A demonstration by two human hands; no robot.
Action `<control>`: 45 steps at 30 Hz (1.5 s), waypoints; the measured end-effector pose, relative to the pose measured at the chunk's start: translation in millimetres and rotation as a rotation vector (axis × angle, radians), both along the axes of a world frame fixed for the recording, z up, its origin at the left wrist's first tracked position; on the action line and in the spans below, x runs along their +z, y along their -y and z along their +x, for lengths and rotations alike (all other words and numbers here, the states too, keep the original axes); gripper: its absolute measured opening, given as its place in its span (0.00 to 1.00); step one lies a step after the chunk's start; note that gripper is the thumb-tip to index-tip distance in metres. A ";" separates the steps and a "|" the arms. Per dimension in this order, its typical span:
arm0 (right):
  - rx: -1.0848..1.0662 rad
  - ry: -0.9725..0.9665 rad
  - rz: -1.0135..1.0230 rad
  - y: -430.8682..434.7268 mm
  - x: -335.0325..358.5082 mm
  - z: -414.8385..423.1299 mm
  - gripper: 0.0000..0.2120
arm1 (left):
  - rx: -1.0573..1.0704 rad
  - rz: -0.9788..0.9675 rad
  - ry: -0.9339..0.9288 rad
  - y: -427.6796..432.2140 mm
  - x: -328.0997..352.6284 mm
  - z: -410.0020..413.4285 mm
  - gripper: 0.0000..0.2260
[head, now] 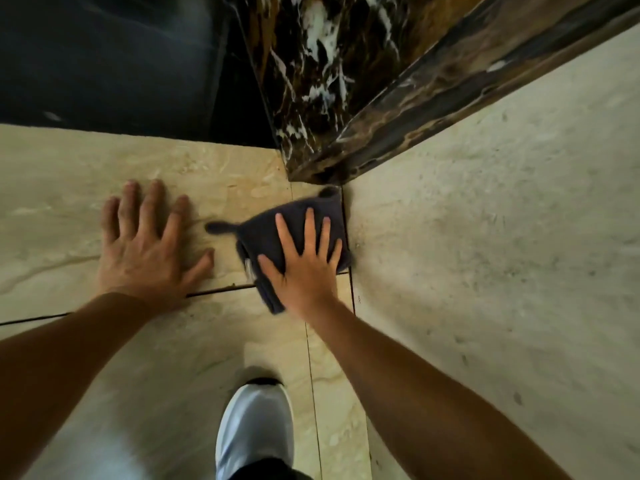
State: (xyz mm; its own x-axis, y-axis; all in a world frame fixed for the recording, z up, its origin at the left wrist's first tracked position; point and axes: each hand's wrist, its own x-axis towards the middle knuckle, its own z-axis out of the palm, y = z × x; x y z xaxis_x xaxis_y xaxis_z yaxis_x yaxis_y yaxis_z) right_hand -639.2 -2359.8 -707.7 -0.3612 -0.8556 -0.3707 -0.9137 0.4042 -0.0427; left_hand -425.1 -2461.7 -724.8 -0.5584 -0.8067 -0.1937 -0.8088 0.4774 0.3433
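A folded dark grey cloth (266, 230) lies on the beige marble floor tiles (69, 168), tight against the pale wall on the right. My right hand (304, 265) presses flat on the cloth with its fingers spread and straight. My left hand (145, 237) rests flat on the bare tile to the left of the cloth, fingers spread, about a hand's width away. The cloth's edges look blurred.
A pale stone wall (502, 220) rises on the right. A dark brown veined marble frame (329, 81) meets the floor just beyond the cloth, with a dark opening (104, 57) to its left. My white shoe (256, 427) stands on the tiles below.
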 end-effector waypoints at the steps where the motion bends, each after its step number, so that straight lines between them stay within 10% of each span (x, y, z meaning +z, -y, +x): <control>1: 0.010 0.007 -0.009 -27.0 1.7 11.7 0.34 | 0.001 0.012 -0.002 -1.8 0.1 0.7 0.42; 20: 0.121 0.000 -0.018 16.8 -9.7 77.6 0.35 | 0.088 -0.024 0.106 88.3 1.6 49.2 0.46; 23: 0.188 0.020 -0.100 86.8 -18.1 76.9 0.36 | 0.400 -0.090 0.161 146.5 -6.6 62.9 0.45; 34: 0.046 0.036 -0.076 376.1 -17.2 58.8 0.38 | 0.406 -0.073 0.170 156.3 -5.1 59.4 0.44; 45: 0.044 0.035 -0.032 420.4 -8.6 47.9 0.38 | 0.426 -0.111 0.118 155.9 -14.8 59.9 0.44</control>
